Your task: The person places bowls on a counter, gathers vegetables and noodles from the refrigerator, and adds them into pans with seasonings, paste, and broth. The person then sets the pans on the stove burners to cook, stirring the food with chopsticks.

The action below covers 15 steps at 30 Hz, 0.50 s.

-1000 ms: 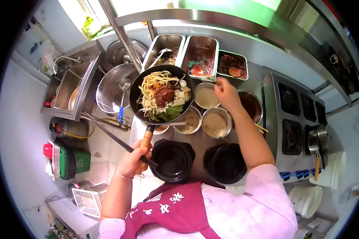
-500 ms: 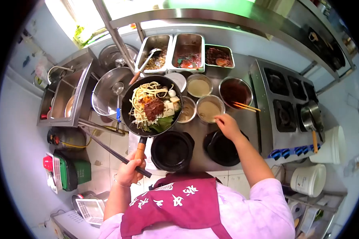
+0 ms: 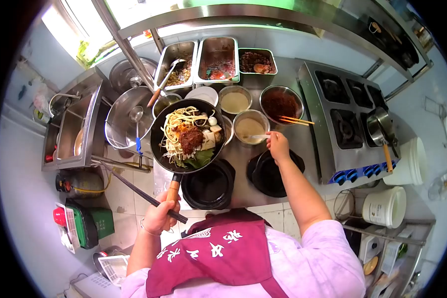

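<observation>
In the head view my left hand [image 3: 159, 214] is closed around the wooden handle of a black frying pan [image 3: 160, 141]. A long dark stick-like utensil [image 3: 134, 187] also passes through that hand. The pan holds noodles [image 3: 176, 119], a mound of dark red sauce [image 3: 191, 140], pale cubes, green leaves and small white balls. With my right hand [image 3: 278, 148] I grip a light-coloured spoon [image 3: 259, 136], its bowl end in a round metal container of pale powder [image 3: 248, 123]. Below the hands' level stand two black pots [image 3: 208, 184], [image 3: 270, 174].
Metal trays of sauces [image 3: 217, 59] line the counter's back. A bowl of dark red sauce [image 3: 281, 105] has chopsticks [image 3: 295, 120] across it. A gas stove [image 3: 342, 124] stands right, with a saucepan [image 3: 380, 126]; a sink [image 3: 77, 124] is left.
My right hand has shifted slightly left, and the spoon now shows in the powder. The camera view has turned a little; my left hand still holds the pan.
</observation>
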Motion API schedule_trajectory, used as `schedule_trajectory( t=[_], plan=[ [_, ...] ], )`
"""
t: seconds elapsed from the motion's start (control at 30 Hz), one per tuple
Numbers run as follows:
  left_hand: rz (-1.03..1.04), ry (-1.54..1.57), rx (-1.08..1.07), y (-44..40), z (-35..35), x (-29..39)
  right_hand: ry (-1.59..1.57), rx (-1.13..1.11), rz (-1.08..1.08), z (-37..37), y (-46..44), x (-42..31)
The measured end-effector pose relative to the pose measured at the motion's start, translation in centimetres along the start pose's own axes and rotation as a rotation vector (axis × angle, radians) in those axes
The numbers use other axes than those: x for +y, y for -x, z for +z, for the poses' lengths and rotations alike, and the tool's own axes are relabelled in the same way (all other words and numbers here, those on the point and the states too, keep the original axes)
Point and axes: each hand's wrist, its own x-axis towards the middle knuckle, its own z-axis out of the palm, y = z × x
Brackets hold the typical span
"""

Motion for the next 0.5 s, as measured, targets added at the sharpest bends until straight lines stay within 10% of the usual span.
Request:
schedule_trajectory(
  t=[0.5],
  plan=[
    [-0.031,-0.075,-0.025,-1.4,1.0,1.3,-0.462,0.094,0.243,-4.1,-0.2,-0.2]
  ],
)
